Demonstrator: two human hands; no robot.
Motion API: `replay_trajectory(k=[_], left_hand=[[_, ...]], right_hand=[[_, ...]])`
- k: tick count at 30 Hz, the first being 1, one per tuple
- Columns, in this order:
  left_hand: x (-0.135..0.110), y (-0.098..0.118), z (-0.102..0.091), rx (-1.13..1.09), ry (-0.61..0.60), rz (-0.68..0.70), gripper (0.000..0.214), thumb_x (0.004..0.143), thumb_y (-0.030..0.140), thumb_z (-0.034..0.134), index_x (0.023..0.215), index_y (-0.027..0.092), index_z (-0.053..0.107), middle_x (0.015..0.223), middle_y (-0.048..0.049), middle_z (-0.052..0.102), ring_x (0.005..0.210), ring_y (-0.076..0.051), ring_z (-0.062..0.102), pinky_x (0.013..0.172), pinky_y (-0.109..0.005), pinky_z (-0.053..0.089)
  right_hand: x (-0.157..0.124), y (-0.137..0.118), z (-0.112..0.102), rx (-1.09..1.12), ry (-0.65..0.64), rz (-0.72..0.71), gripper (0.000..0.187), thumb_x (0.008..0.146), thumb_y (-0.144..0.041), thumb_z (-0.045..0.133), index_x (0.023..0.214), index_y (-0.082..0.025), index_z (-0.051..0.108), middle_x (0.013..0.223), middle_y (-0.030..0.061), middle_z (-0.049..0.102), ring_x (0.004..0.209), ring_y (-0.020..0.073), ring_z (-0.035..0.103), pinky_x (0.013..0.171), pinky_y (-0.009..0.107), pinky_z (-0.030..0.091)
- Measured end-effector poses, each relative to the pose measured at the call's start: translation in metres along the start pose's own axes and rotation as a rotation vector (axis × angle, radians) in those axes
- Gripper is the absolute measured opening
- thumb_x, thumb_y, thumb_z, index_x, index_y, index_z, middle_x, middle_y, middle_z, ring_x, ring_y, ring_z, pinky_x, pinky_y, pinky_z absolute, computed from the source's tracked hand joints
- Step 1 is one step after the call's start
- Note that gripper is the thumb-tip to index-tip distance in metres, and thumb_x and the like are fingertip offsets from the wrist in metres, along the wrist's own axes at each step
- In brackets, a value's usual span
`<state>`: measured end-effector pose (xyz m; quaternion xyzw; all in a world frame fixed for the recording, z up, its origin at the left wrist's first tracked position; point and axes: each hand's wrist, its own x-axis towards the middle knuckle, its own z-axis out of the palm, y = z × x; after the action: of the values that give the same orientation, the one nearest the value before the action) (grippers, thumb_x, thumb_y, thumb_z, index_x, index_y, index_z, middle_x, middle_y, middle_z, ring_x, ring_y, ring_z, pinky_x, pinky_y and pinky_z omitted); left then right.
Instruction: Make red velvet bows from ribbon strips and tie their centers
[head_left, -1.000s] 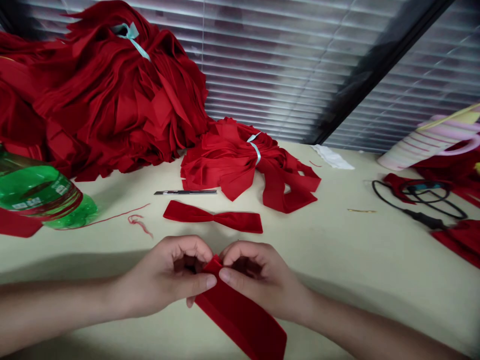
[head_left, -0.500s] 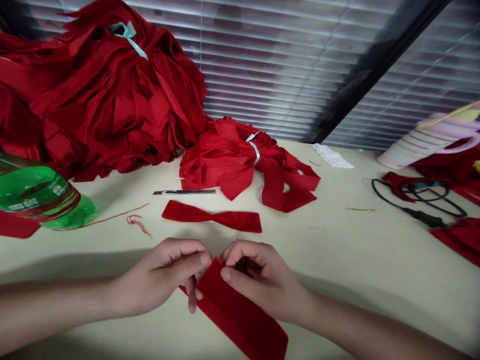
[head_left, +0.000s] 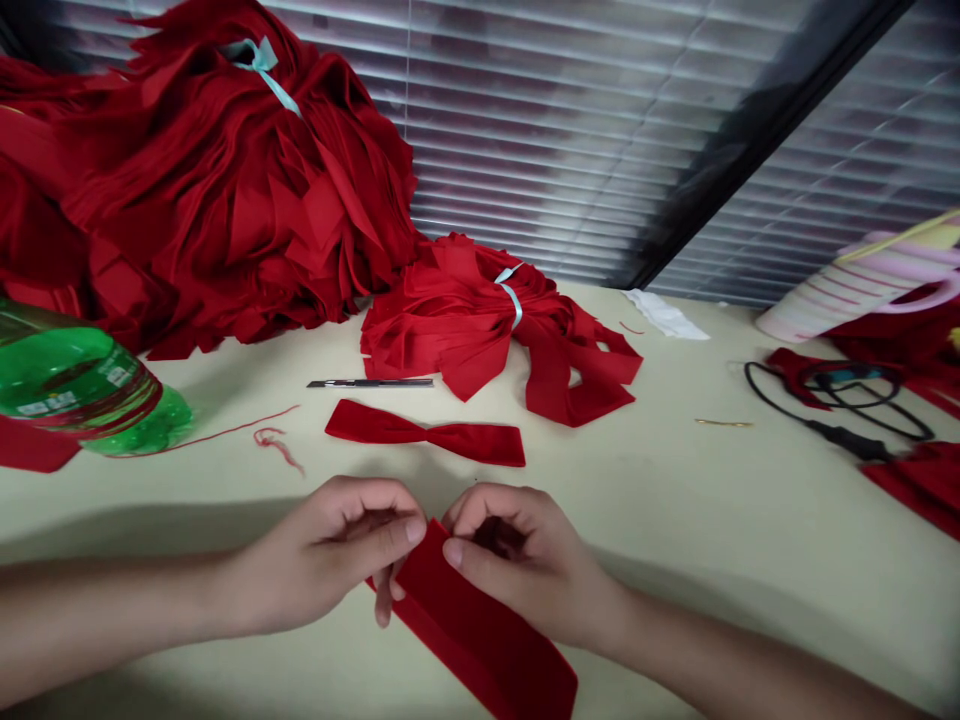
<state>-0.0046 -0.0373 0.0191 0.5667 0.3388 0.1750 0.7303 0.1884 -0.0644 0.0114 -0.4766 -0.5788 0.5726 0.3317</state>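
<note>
A folded red fabric strip point(head_left: 487, 620) slants toward the lower right, its upper end pinched between both hands. My left hand point(head_left: 341, 555) grips the left side of that end, thumb on top and a lower finger behind the cloth. My right hand point(head_left: 529, 560) pinches the right edge of the same end between thumb and curled fingers. Just beyond the hands lies a red bow-shaped piece point(head_left: 427, 434), gathered in its middle. Behind it rests a slim craft knife point(head_left: 370, 384).
A tied bundle of red strips point(head_left: 465, 315) and a larger pile point(head_left: 247, 200) lie at the back. On the left is a green bottle point(head_left: 90, 385) wound with red thread; loose thread point(head_left: 279, 448) lies nearby. A black cable point(head_left: 840, 435) and striped cup point(head_left: 840, 285) are at right.
Both hands keep their pinch on the red fabric strip, with the left thumb shifted very slightly toward the strip's end. Otherwise the view has only drifted a little.
</note>
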Motion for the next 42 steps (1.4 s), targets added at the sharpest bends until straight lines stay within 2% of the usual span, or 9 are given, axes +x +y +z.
replay_trajectory(k=[18,26,42], left_hand=[[0.0012,0.0028,-0.0001,0.009,-0.003,-0.018,0.029,0.087,0.039,0.051,0.073,0.014,0.053,0.06,0.0038,0.053,0.053,-0.009,0.055,0.054,-0.021,0.049],[0.0009,-0.0008,0.0005,0.016,-0.01,-0.004,0.02,0.086,0.031,0.055,0.079,0.013,0.054,0.061,0.0053,0.051,0.052,-0.006,0.054,0.052,-0.017,0.047],[0.0006,-0.002,0.0006,0.016,-0.003,0.009,0.016,0.086,0.029,0.055,0.079,0.014,0.055,0.06,0.0065,0.05,0.05,-0.006,0.053,0.05,-0.017,0.046]], right_hand=[[-0.0009,0.0007,0.0001,-0.021,-0.003,-0.017,0.015,0.071,-0.025,0.063,0.062,-0.017,0.054,0.06,-0.0023,0.053,0.052,0.0075,0.044,0.047,0.02,0.035],[-0.001,0.001,0.0003,-0.032,-0.004,-0.034,0.015,0.071,-0.024,0.062,0.061,-0.017,0.053,0.059,-0.0024,0.052,0.052,0.0076,0.044,0.046,0.02,0.034],[0.0001,0.0026,-0.0012,-0.015,-0.02,-0.023,0.016,0.073,-0.025,0.062,0.063,-0.017,0.053,0.06,-0.0023,0.052,0.052,0.0074,0.042,0.046,0.02,0.033]])
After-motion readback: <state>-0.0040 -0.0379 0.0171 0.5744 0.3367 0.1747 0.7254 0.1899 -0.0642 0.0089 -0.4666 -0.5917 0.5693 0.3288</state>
